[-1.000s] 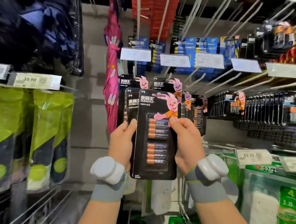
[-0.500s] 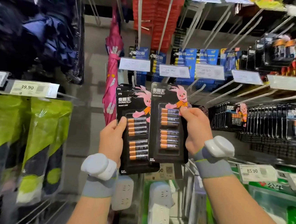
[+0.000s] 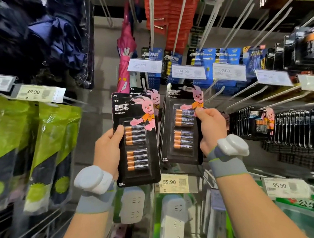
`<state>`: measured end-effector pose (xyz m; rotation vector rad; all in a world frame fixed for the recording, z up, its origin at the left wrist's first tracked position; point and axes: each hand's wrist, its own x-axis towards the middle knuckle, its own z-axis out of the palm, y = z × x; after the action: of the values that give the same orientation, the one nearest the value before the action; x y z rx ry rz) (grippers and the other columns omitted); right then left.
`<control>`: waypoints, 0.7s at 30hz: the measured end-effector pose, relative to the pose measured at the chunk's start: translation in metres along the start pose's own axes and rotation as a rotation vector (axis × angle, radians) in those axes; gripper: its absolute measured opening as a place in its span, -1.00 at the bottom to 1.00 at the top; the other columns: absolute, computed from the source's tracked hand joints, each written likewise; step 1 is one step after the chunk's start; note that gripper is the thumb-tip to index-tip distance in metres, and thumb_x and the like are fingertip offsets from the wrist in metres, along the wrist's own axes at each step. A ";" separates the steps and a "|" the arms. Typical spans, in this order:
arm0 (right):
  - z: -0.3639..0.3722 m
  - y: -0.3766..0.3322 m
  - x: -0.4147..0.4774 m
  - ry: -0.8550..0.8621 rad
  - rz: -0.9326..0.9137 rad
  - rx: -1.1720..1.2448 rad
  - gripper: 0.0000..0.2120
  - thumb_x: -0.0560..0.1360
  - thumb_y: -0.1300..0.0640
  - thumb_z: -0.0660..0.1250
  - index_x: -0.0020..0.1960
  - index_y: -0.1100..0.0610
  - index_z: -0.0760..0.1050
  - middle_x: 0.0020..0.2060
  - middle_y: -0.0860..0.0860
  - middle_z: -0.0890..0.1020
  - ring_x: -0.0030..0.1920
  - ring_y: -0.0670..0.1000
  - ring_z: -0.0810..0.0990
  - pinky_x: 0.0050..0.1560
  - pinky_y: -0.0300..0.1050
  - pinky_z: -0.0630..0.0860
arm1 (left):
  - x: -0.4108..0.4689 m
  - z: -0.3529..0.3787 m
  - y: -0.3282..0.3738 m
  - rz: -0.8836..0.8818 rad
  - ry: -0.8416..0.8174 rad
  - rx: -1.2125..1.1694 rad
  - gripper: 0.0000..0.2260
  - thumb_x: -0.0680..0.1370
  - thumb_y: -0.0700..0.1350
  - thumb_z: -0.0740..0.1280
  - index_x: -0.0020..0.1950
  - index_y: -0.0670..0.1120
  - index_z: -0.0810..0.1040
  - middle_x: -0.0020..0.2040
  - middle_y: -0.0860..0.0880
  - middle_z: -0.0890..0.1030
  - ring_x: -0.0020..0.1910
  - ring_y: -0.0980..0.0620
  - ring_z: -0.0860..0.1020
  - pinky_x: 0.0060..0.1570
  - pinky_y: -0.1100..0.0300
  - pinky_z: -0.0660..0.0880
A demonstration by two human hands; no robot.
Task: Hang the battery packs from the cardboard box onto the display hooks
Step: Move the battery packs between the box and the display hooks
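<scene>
Our left hand (image 3: 107, 148) grips the stacked packs (image 3: 137, 147), thumb on front; our right hand (image 3: 209, 132) pinches one separate pack (image 3: 181, 134) by its edge.

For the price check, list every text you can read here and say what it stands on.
"DURACELL", "7号": left battery pack, in the left hand.
"DURACELL": right battery pack, in the right hand.
"39.90": left price tag, above the green bags.
"24.90": upper price tag.
"36.90": neighbouring upper tag.
"55.90": middle price tag.
"85.90": right price tag.
The other tags and the packs' small print are too blurred to read.
</scene>
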<state>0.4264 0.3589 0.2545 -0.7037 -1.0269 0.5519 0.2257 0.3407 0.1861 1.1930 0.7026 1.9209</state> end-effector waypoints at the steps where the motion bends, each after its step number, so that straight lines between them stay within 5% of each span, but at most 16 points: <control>1: 0.000 0.001 0.001 0.008 -0.001 -0.014 -0.74 0.55 0.15 0.32 -0.28 0.13 0.35 -0.17 0.20 0.51 -0.14 0.11 0.50 0.07 0.24 0.52 | 0.001 -0.002 0.000 -0.001 0.012 -0.003 -0.75 0.60 0.00 0.28 -0.20 -0.06 0.60 -0.20 -0.10 0.69 -0.13 -0.18 0.65 0.10 -0.29 0.52; 6: 0.002 0.013 0.005 0.045 -0.065 -0.113 -0.78 0.53 0.15 0.34 -0.28 0.10 0.41 -0.16 0.15 0.59 -0.05 0.19 0.60 0.09 0.19 0.55 | 0.000 -0.005 0.000 0.009 0.015 0.014 -0.76 0.60 0.01 0.29 -0.18 -0.07 0.61 -0.16 -0.13 0.69 -0.11 -0.20 0.66 0.10 -0.30 0.52; 11: -0.003 0.018 0.014 0.081 -0.142 -0.316 -0.80 0.49 0.09 0.37 -0.19 0.21 0.49 -0.27 0.07 0.56 -0.18 0.07 0.52 0.04 0.13 0.53 | -0.006 0.002 -0.002 0.030 -0.015 0.021 -0.77 0.62 -0.02 0.26 -0.12 -0.11 0.60 -0.20 -0.09 0.69 -0.19 -0.08 0.67 0.01 -0.10 0.57; 15: -0.007 0.022 0.017 0.070 -0.164 -0.364 -0.79 0.51 0.10 0.36 -0.19 0.22 0.46 -0.35 -0.04 0.47 -0.21 0.03 0.45 -0.12 -0.09 0.39 | -0.007 0.006 -0.002 0.029 -0.034 0.023 -0.77 0.62 -0.01 0.26 -0.10 -0.11 0.60 -0.19 -0.08 0.70 -0.19 -0.08 0.67 0.00 -0.09 0.58; 21: -0.004 0.026 0.018 0.097 -0.186 -0.374 -0.79 0.53 0.08 0.35 -0.14 0.22 0.46 -0.30 0.00 0.48 -0.21 0.02 0.44 -0.12 -0.14 0.33 | -0.009 0.009 -0.001 0.026 -0.048 0.034 -0.77 0.62 -0.01 0.25 -0.11 -0.10 0.59 -0.20 -0.06 0.70 -0.20 -0.06 0.68 -0.03 -0.05 0.57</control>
<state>0.4351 0.3874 0.2438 -0.9428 -1.1029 0.1617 0.2366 0.3341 0.1849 1.2708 0.7000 1.9025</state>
